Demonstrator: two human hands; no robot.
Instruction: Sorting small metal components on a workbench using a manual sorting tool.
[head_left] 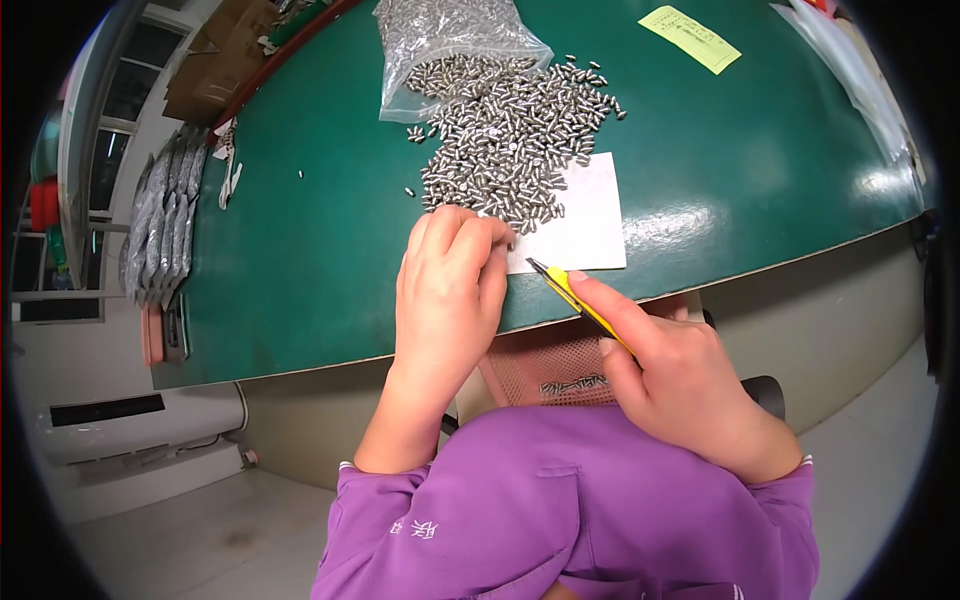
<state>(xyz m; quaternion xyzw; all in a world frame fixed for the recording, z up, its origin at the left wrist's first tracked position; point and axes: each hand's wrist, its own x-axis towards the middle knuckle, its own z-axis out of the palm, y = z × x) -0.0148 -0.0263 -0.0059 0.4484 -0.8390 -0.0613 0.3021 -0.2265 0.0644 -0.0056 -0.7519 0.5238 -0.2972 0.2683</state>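
A heap of small silvery metal parts (pixel 500 150), each a short pin with a rounded end, lies spilled from a clear plastic bag (pixel 400 98). At the heap's near edge is my left hand (pixel 447 275), its fingers bent and pinched at the tips. A bit of a small metal part (pixel 512 242) shows at those fingertips. My right hand (pixel 670 365) grips a yellow and black utility knife (pixel 575 298), forefinger laid along it. The knife's dark tip points at the left fingertips, over a white sheet (pixel 594 215) that lies partly beneath the heap.
The green tabletop (pixel 300 270) has a yellow paper slip (pixel 690 38) at the far right. Packed grey bags (pixel 165 215) line its left edge. Below the near edge, a pink mesh basket (pixel 520 372) holds several metal parts. A cardboard box (pixel 215 60) stands at the far left.
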